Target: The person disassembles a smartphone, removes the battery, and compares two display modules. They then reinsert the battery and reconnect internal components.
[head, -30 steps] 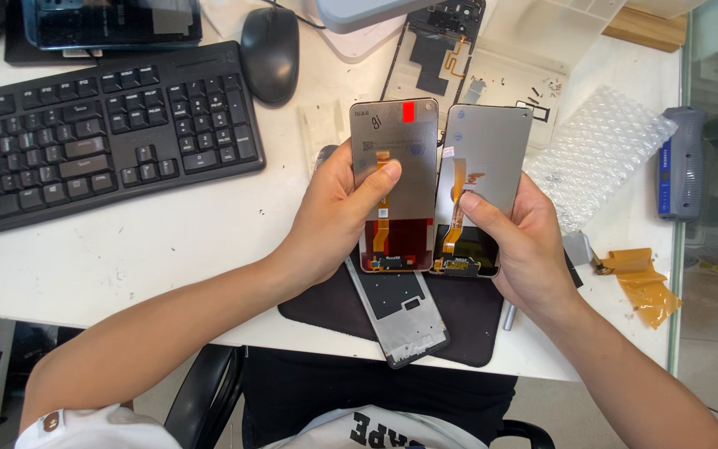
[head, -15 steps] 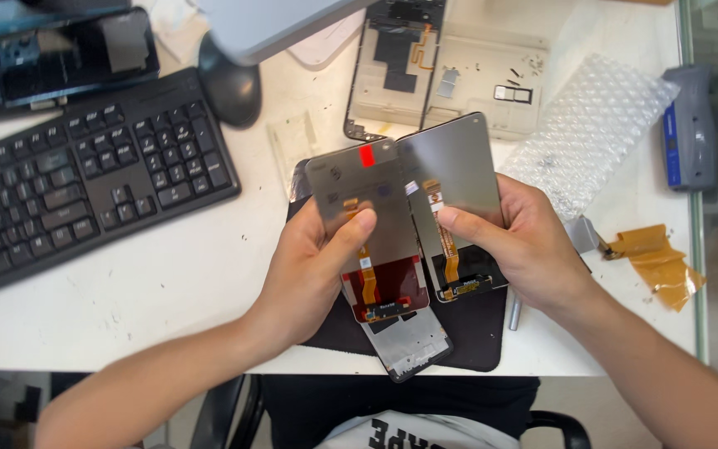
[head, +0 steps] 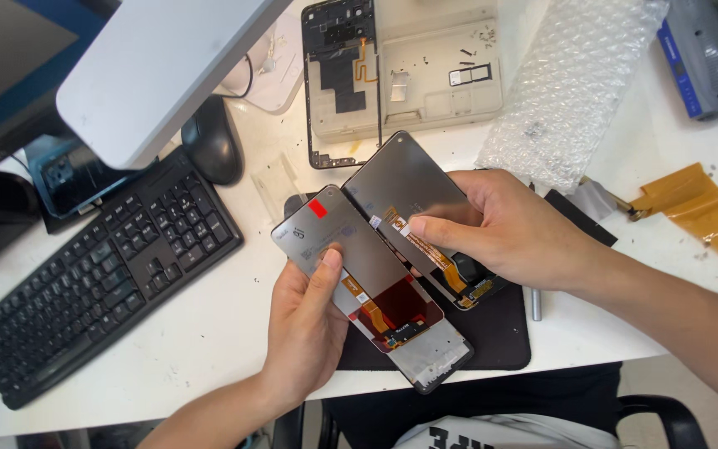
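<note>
- Two phone display panels, backs up. My left hand [head: 305, 328] grips the left display panel [head: 351, 266], the one with a red sticker at its top corner and a copper patch low down; thumb is pressed flat on its back, fingers curled underneath.
- My right hand [head: 517, 229] pinches the right display panel [head: 405, 187], thumb resting right by its orange flex cable [head: 430, 258], fingers wrapped round the far edge.
- What changed: half a second ago the two panels were upright and side by side, closer to me. Now they're tilted over to the left, overlapping a bit at the inner edges, and held lower, just above the black mat [head: 492, 333]. Reads to me like a back-to-back compare of connectors rather than any fitting.
- Under the left panel, a phone frame [head: 438, 362] lies on the mat, sticking out at the bottom.
- Further out on the counter [head: 209, 333]: an open phone body [head: 342, 79] beside a beige parts tray [head: 438, 83], bubble wrap [head: 571, 83], amber tape scraps [head: 695, 208].
- Left side: black keyboard [head: 101, 274], mouse [head: 212, 137], a monitor's grey underside [head: 159, 66].
</note>
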